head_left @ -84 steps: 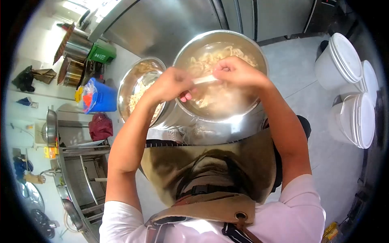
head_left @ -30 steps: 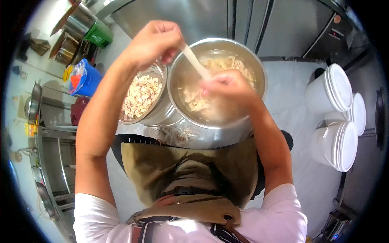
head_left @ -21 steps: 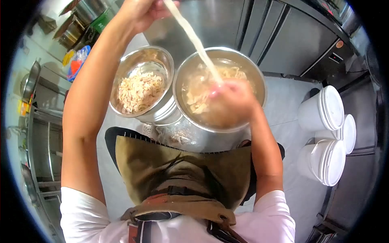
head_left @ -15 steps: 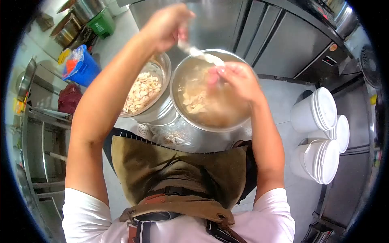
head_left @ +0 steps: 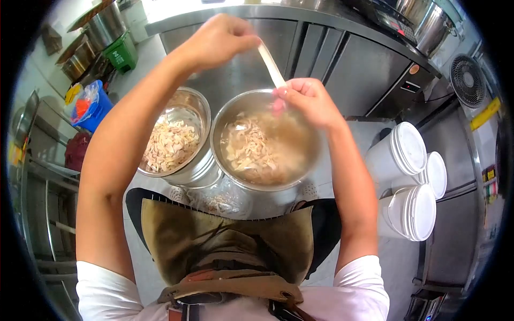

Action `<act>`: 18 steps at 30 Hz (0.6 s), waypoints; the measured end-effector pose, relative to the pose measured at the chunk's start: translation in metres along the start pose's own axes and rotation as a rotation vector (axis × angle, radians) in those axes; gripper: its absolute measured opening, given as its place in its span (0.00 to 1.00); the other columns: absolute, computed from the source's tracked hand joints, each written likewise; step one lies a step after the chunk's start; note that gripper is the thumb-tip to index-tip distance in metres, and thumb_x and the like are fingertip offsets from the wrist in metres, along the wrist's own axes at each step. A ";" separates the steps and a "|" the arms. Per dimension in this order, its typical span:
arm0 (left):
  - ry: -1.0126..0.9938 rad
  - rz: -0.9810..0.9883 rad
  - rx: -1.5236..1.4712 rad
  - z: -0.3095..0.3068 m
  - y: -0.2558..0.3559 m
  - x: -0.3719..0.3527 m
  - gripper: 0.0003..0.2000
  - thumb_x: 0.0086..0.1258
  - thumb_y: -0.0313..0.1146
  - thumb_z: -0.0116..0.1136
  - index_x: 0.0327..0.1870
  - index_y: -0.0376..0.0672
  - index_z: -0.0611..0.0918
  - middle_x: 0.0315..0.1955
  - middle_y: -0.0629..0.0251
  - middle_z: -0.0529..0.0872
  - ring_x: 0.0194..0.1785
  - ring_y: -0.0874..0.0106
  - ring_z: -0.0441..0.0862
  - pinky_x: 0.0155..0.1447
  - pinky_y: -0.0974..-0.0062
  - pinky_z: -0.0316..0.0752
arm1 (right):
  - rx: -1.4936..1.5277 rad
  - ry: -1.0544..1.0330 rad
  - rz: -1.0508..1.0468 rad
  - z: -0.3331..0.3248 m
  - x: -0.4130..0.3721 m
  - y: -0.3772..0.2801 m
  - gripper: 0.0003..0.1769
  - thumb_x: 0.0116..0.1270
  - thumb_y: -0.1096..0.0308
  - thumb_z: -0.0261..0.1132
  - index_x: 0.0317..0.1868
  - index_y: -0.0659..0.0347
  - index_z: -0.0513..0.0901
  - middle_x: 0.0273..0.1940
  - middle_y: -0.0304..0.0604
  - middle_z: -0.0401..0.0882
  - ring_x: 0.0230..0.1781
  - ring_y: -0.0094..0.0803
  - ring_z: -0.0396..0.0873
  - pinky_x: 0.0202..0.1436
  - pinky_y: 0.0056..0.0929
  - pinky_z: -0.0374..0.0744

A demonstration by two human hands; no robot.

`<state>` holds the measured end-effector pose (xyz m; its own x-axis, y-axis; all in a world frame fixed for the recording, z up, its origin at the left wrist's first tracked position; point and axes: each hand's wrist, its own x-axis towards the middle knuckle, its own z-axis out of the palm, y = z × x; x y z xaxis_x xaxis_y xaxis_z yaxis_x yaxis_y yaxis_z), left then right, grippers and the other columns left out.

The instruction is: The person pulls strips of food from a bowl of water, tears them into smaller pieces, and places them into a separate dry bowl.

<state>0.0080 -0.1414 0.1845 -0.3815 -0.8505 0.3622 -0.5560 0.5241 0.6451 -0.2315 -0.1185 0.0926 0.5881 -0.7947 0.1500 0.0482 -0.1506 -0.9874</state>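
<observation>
Between my two hands a pale, slim strip of food [head_left: 272,65] is stretched taut above a steel bowl of cloudy water [head_left: 218,165]. My left hand [head_left: 222,41] pinches its upper end, high over the bowl's far side. My right hand [head_left: 310,100] grips the lower end near the bowl's far rim. Pale cut pieces [head_left: 249,144] lie in the water. To the left, a second steel bowl [head_left: 205,109] holds a heap of similar pale pieces [head_left: 172,143], partly behind my left forearm.
The left bowl rests on a white bucket [head_left: 201,174]. A clear plastic bag with scraps [head_left: 219,200] lies before my apron. Several lidded white buckets [head_left: 409,214] stand on the right; a blue bin [head_left: 95,109] is at left. A steel counter [head_left: 230,40] runs across the back.
The strip, slack and blurred before, is now straight between my hands. The camera view has tilted, showing more of the back counter, and the bowls appear lower in view.
</observation>
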 end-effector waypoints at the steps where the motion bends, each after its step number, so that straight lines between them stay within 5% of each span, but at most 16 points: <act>1: 0.047 -0.023 -0.057 0.000 -0.013 0.003 0.12 0.66 0.37 0.61 0.25 0.40 0.80 0.17 0.78 0.73 0.20 0.85 0.64 0.24 0.82 0.59 | -0.001 0.017 -0.005 0.000 -0.003 0.007 0.13 0.70 0.66 0.62 0.42 0.71 0.82 0.32 0.42 0.84 0.34 0.27 0.82 0.42 0.25 0.79; 11: 0.455 -0.450 -0.609 0.024 -0.068 -0.031 0.06 0.67 0.31 0.58 0.32 0.39 0.80 0.22 0.70 0.76 0.21 0.79 0.71 0.24 0.81 0.64 | 0.084 0.057 0.148 0.008 -0.044 0.086 0.11 0.70 0.68 0.61 0.41 0.70 0.82 0.32 0.43 0.84 0.33 0.27 0.81 0.41 0.26 0.80; 14: 0.421 -0.587 -0.680 0.061 -0.087 -0.049 0.06 0.63 0.29 0.58 0.33 0.35 0.79 0.19 0.66 0.78 0.19 0.78 0.72 0.22 0.80 0.66 | 0.189 0.008 0.174 0.007 -0.044 0.102 0.11 0.70 0.71 0.60 0.43 0.73 0.82 0.34 0.47 0.84 0.35 0.30 0.82 0.43 0.29 0.82; 16: 0.266 -0.587 -0.616 0.097 -0.081 -0.069 0.28 0.63 0.31 0.59 0.65 0.35 0.68 0.32 0.61 0.84 0.27 0.76 0.78 0.30 0.78 0.74 | 0.169 -0.029 0.159 0.011 -0.040 0.114 0.12 0.70 0.72 0.60 0.44 0.74 0.81 0.35 0.48 0.84 0.35 0.32 0.82 0.45 0.31 0.83; 18: -0.023 -0.546 -0.548 0.132 -0.072 -0.084 0.22 0.65 0.35 0.61 0.59 0.39 0.76 0.40 0.62 0.85 0.38 0.74 0.81 0.42 0.76 0.77 | 0.283 -0.068 0.166 0.016 -0.039 0.126 0.11 0.68 0.74 0.60 0.45 0.74 0.81 0.38 0.50 0.84 0.38 0.34 0.83 0.49 0.31 0.83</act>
<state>-0.0174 -0.1021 0.0184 -0.1768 -0.9777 -0.1130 -0.2271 -0.0712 0.9713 -0.2349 -0.0972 -0.0384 0.6590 -0.7521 -0.0085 0.1637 0.1545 -0.9743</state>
